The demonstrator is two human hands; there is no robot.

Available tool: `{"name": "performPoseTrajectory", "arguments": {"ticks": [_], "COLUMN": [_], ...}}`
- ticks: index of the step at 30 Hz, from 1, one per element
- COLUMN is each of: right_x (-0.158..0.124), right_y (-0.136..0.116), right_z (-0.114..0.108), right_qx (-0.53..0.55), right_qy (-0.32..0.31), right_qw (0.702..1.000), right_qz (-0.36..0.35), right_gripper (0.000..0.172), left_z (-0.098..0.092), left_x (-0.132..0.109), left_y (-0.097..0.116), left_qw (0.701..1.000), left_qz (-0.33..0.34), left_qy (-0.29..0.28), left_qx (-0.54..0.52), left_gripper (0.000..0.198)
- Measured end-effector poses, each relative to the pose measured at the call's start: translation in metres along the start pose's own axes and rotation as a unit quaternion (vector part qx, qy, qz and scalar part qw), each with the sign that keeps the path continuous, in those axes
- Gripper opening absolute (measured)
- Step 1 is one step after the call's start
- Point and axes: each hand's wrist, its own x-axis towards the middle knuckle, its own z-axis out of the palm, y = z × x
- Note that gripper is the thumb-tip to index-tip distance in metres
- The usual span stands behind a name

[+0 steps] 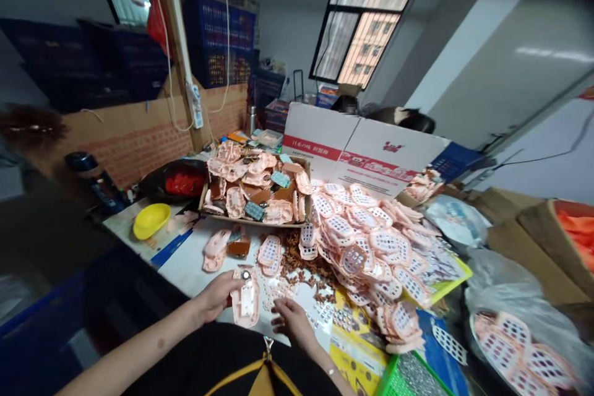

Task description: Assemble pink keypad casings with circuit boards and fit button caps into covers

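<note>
My left hand is closed on the edge of a pink plastic toy-phone-like shell, its hollow side up, with a white insert and a round silvery part at its top. Over the white tabletop, beside small pale pink pieces, my right hand has its fingers loosely bent and apart, with nothing visible in them. Just beyond lie a shell with a button grid, another pink shell and a brown board. Small brown parts and round metallic discs are scattered nearby.
A cardboard box of shells and boards stands ahead. To the right is a large heap of button-faced shells, backed by a white carton. A green basket holds small metal parts. A yellow bowl and dark bottle stand left.
</note>
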Motion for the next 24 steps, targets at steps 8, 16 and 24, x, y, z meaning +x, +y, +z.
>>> {"name": "performPoseTrajectory", "arguments": {"ticks": [8,16,24], "right_x": [-0.049,-0.085,-0.131], "right_y": [0.049,0.081,0.124], "right_z": [-0.058,-0.074,-0.079], "right_qx": [-0.069,0.018,-0.008], "right_qy": [0.141,0.264,0.299], "right_qw": [0.988,0.964,0.954], "right_qz": [0.009,0.002,0.004], "right_gripper": [0.020,0.008,0.042], "left_z": [0.013,0.069,0.106], "left_x": [0.013,0.039,0.043], "left_y": [0.014,0.019,0.012], "left_qw": [0.998,0.977,0.967], "left_qz": [-0.017,-0.073,-0.092], "left_qy": [-0.054,-0.155,-0.196], "left_qx": [0.037,0.127,0.133], "left_gripper": [0.037,0.029,0.038]}}
